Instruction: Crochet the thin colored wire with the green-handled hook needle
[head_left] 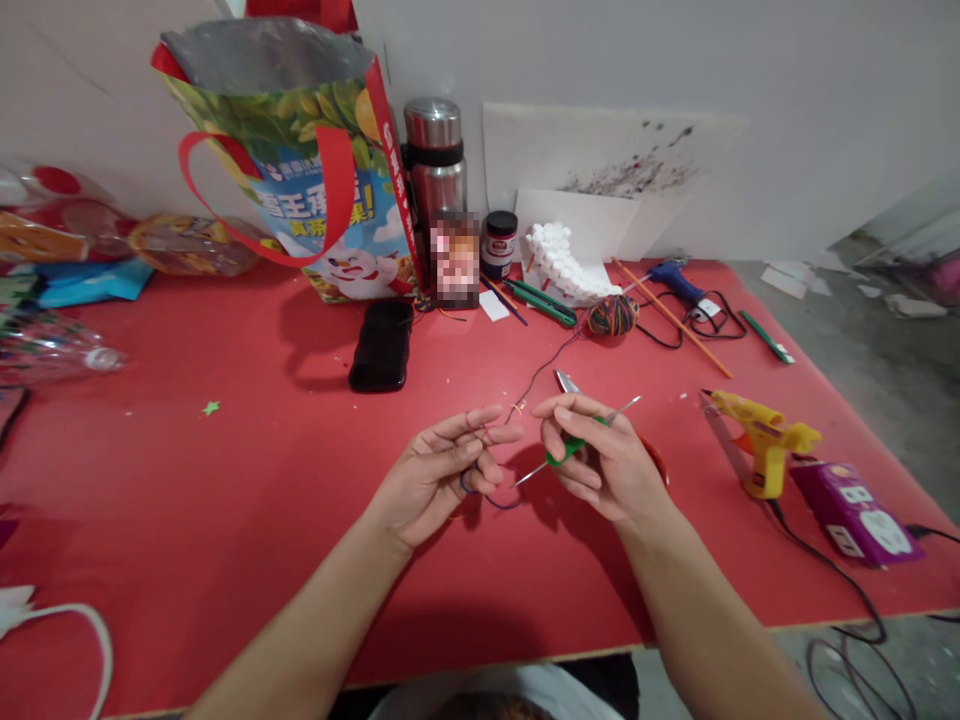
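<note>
Pale cloth (495, 695) sits closest to me, just below the near edge of the red worktop (247, 560). Over that edge I see both forearms reach in, and the hands hang near the middle. My left hand (442, 475) holds dark thread (504, 506) looped about its fingers, two of them stretched out, the thumb bent in against them. My right hand (600, 455) pinches the green handle of a slim metal tool (576, 445); its tip points at the thread just beside the left hand, and I cannot tell whether they touch. A metal blade (567, 382) shows behind the right hand. To my left, red surface runs wide to a green star (211, 408); to my right, a narrower strip reaches the yellow glue gun (766, 440) and a purple box (859, 512) near the right edge. Beyond lie a black phone (381, 346) and a multicoloured yarn ball (613, 315); a bag (300, 215) and steel flask (437, 170) line the far edge.
</note>
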